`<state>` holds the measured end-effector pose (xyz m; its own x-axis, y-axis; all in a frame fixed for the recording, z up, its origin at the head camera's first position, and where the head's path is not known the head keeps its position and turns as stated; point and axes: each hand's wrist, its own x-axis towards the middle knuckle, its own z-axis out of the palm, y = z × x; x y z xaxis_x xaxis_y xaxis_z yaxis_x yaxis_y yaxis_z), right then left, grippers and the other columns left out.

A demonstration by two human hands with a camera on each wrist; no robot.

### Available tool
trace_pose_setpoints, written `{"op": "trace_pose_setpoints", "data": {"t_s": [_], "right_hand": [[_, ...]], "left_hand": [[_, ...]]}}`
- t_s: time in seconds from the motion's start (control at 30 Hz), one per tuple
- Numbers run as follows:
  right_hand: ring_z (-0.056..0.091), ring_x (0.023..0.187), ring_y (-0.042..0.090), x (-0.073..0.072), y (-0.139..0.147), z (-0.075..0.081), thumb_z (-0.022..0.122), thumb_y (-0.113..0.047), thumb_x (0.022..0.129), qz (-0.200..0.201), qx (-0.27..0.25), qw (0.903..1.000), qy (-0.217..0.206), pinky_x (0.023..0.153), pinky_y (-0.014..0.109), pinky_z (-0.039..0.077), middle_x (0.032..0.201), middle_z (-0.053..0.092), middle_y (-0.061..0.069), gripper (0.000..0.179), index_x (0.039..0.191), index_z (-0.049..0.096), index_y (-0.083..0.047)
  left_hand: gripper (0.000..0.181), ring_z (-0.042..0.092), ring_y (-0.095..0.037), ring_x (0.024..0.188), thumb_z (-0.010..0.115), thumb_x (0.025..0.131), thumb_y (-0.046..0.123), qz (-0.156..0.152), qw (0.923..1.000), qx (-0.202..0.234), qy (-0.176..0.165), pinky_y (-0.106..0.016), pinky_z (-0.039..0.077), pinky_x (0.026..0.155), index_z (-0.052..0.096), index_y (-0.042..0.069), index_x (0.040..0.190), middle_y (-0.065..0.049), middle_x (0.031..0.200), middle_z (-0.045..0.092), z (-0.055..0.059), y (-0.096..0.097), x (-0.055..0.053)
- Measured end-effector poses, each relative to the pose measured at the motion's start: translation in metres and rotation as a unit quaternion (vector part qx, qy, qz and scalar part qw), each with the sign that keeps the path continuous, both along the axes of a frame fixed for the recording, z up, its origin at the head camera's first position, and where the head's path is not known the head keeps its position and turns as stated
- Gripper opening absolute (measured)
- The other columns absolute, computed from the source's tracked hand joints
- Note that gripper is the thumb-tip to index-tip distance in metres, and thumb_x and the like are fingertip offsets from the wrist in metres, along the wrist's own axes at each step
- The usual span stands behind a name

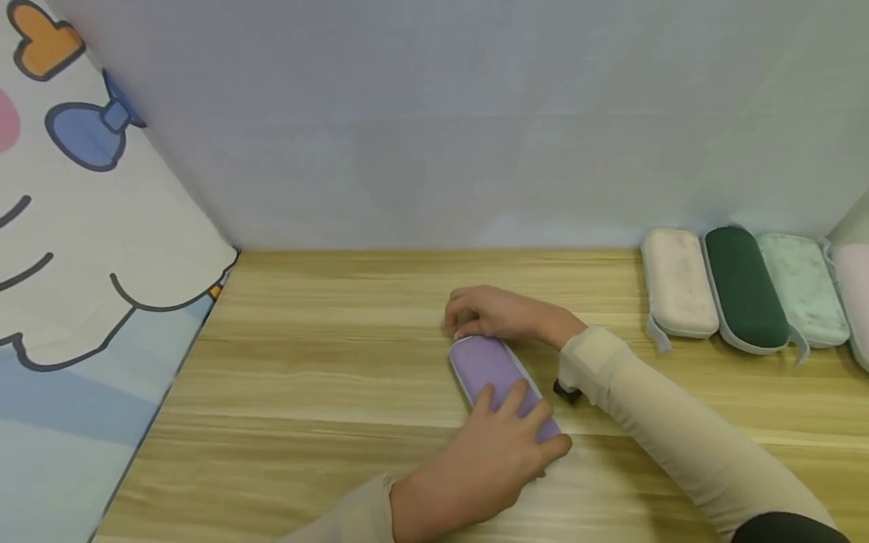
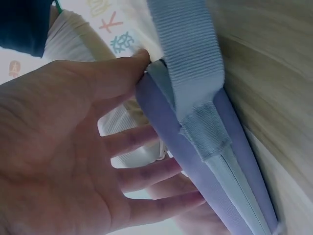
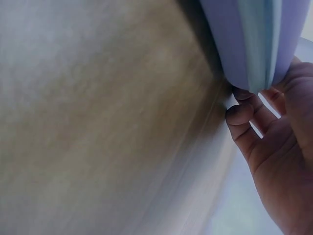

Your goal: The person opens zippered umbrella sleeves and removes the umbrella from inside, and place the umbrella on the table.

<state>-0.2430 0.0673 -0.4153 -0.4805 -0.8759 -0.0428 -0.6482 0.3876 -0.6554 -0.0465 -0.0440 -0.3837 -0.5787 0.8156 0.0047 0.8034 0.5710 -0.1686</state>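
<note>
A purple zip case (image 1: 485, 362) with a light grey-blue zipper band lies slantwise on the wooden table. My left hand (image 1: 478, 460) rests over its near end, fairly straight fingers spread on the lid and the thumb at the end. In the left wrist view, a grey-blue fabric strap (image 2: 188, 63) hangs from that end, and the zipper (image 2: 234, 181) runs along the side with its edges together. At the far end, my right hand (image 1: 498, 311) has its fingers curled and pinches at the case's edge by the zipper band (image 3: 257, 54). Any zipper pull there is hidden by the fingertips.
To the right stands a row of similar cases: cream (image 1: 679, 283), dark green (image 1: 745, 286), mint (image 1: 804, 286) and pink (image 1: 855, 290). A pale cloth backdrop (image 1: 434, 151) rises behind the table. Printed cartoon cloth (image 1: 136, 226) borders the table's left edge.
</note>
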Motion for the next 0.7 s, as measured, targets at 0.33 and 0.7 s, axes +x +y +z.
{"op": "trace_pose_setpoints", "data": {"t_s": [0.33, 0.7], "right_hand": [[0.062, 0.098, 0.013, -0.003, 0.013, -0.001, 0.068, -0.014, 0.101, -0.018, 0.019, 0.9994, 0.023, 0.087, 0.033, 0.052, 0.109, 0.067, -0.004, 0.008, 0.105, 0.074, -0.018], [0.06, 0.09, 0.013, -0.004, 0.039, -0.002, 0.069, -0.01, 0.099, -0.03, 0.017, 0.998, 0.053, 0.082, 0.033, 0.052, 0.102, 0.068, -0.003, 0.009, 0.102, 0.074, -0.016]], "left_hand": [[0.039, 0.054, -0.024, 0.128, 0.077, 0.093, 0.034, -0.008, 0.9999, 0.006, 0.011, -0.047, 0.056, 0.094, 0.063, 0.04, 0.129, 0.004, 0.133, 0.058, -0.005, -0.005, -0.001], [0.037, 0.057, -0.025, 0.135, 0.081, 0.086, 0.018, -0.017, 0.9993, 0.035, -0.002, -0.049, 0.058, 0.099, 0.069, 0.036, 0.117, 0.005, 0.134, 0.062, -0.005, -0.021, 0.002]]}}
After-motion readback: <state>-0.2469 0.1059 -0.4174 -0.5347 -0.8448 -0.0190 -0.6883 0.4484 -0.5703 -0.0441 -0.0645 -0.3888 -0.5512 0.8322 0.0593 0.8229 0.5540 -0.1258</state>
